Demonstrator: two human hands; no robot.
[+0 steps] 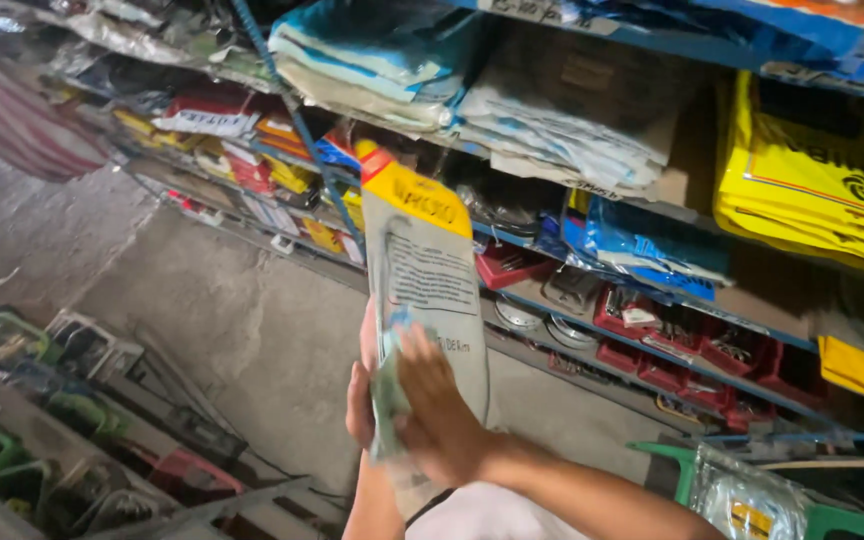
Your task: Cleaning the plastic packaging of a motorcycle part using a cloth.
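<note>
I see the left hand [359,405] behind a flat clear plastic packet [422,290] with a yellow header, its fingers wrapped around the packet's lower edge. The right hand [439,405] lies on the packet's front face, fingers together and pressing a small green cloth [388,395] flat against it. The packet is held upright (slightly tilted) in front of blue metal shelves [642,345] stacked with folded bags and red trays [652,320]. Bare concrete floor [252,330] shows below. A green plastic stool [672,455] stands at lower right.
</note>
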